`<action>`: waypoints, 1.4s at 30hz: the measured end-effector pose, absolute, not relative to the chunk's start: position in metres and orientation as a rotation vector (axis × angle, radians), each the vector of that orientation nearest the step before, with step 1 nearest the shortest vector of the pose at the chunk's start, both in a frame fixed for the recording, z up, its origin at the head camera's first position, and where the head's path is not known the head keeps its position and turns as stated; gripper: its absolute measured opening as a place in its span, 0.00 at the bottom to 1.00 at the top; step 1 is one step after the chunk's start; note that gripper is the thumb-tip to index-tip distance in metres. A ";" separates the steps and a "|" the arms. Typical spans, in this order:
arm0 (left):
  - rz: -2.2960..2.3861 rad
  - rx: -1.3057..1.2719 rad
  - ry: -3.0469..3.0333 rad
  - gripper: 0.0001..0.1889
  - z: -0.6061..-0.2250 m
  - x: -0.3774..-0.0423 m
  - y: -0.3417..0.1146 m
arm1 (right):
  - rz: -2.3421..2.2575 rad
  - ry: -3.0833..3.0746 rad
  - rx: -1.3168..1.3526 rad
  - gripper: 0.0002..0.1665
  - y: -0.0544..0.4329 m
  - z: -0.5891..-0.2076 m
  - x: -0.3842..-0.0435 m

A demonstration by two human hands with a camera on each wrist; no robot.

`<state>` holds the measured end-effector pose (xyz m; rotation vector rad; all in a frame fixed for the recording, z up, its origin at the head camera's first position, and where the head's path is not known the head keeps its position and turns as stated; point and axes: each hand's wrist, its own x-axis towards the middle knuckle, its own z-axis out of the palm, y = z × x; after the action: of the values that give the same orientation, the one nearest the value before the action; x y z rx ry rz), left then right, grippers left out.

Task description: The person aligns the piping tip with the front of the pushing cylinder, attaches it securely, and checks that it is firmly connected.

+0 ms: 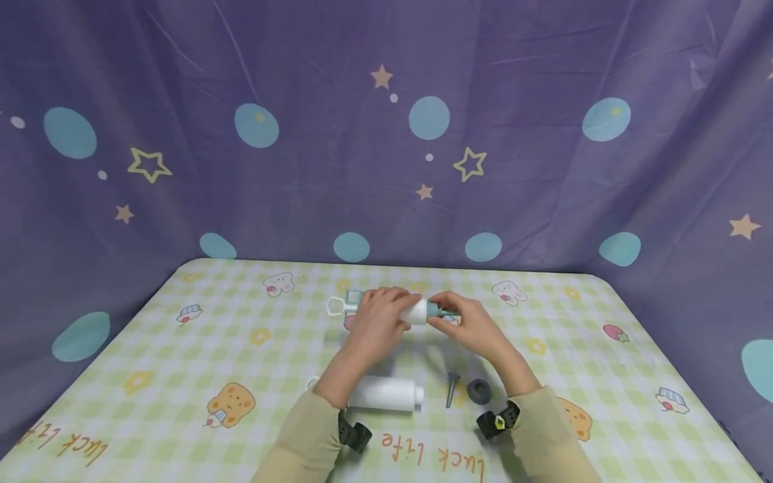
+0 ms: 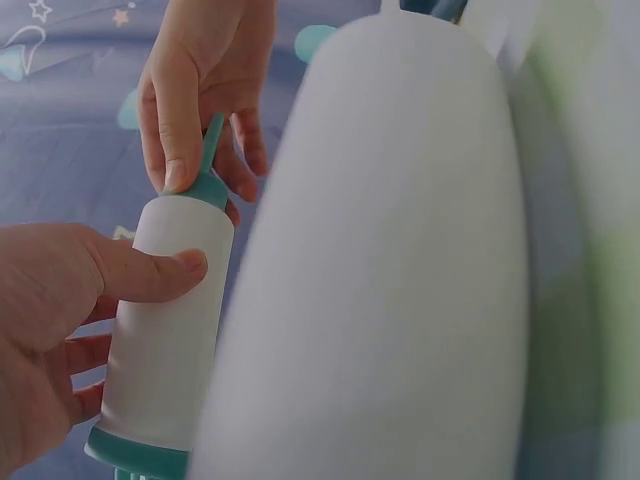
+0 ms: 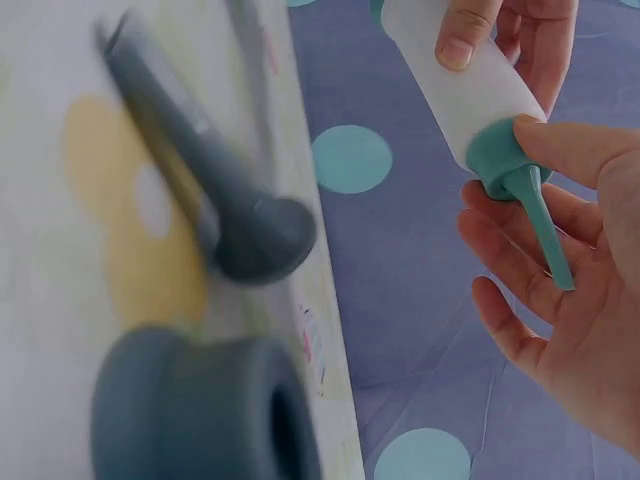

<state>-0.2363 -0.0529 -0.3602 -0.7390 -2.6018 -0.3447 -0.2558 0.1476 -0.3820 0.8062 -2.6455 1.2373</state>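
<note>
My left hand [image 1: 376,325] grips a white syringe-like tube [image 1: 415,312], holding it sideways above the table. The thumb lies along the tube wall in the left wrist view. A white loop handle [image 1: 335,306] sticks out on the left, beside a teal end. At the tube's other end my right hand [image 1: 474,327] pinches the teal cap [image 3: 497,148] between thumb and fingers. The thin teal nozzle [image 3: 543,225] of this cap points toward the right palm.
Nearer me on the checked tablecloth [image 1: 181,355] lies a second white tube [image 1: 383,394], partly behind the left forearm. To its right are a slim grey nozzle [image 1: 451,389] and a grey ring-shaped cap [image 1: 480,391]. A purple curtain [image 1: 338,168] hangs behind the table.
</note>
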 end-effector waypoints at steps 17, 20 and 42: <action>-0.431 -0.672 -2.767 0.23 -0.382 -0.251 -0.043 | 1.061 -2.785 0.882 0.18 0.148 -0.399 -0.270; -0.438 -0.663 -2.778 0.23 -0.386 -0.253 -0.042 | 1.025 -2.813 0.901 0.17 0.149 -0.401 -0.271; -0.311 -0.627 -2.873 0.22 -0.398 -0.255 -0.033 | 0.832 -2.947 0.941 0.14 0.145 -0.405 -0.269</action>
<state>-0.2548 -0.0335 -0.3982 -0.6270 -2.8730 -0.3111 -0.2695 0.1454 -0.4053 0.9414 -2.9468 0.8321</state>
